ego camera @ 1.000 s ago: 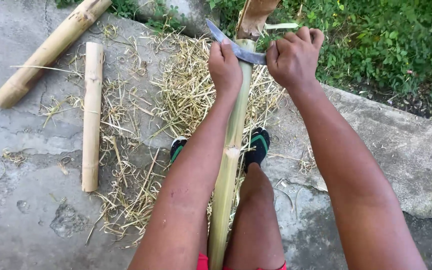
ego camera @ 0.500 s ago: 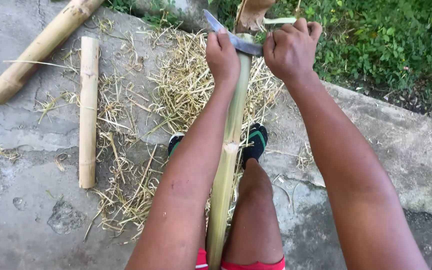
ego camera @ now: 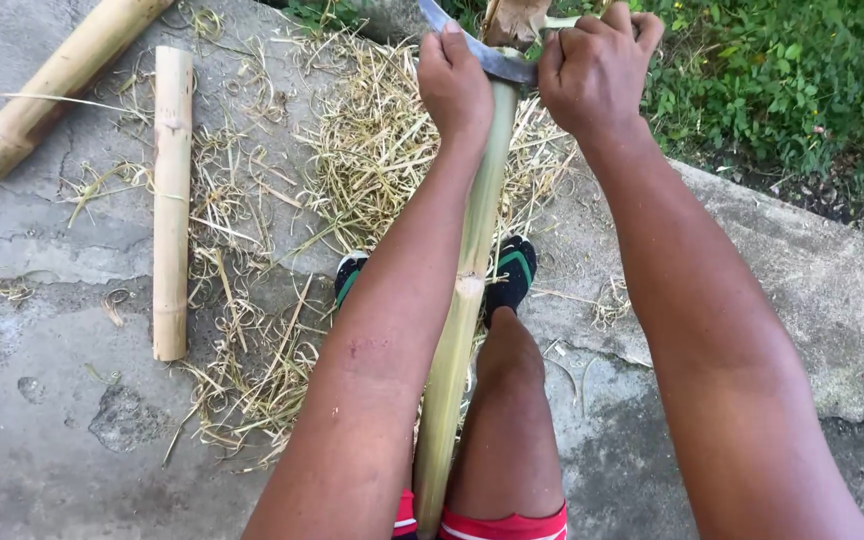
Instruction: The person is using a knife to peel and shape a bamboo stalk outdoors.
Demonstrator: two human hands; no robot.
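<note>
A long pale green bamboo pole (ego camera: 464, 300) runs from between my legs up to the top of the view. Across its far end lies a curved metal blade (ego camera: 492, 57). My left hand (ego camera: 454, 85) grips the blade's left end, and my right hand (ego camera: 594, 68) grips its right end by the handle. Both fists are closed, one on each side of the pole. The pole's far tip shows brown stripped skin above the blade.
Two cut bamboo pieces lie at left: a short one (ego camera: 172, 200) and a thicker one (ego camera: 57, 85). Dry shavings (ego camera: 352, 170) litter the concrete slab (ego camera: 72, 420). My feet in dark sandals (ego camera: 512, 275) flank the pole. Green plants (ego camera: 782, 80) border the slab at right.
Both hands and the blade have slid farther along the pole, away from me toward the top of the view. The bamboo pieces on the ground have not moved.
</note>
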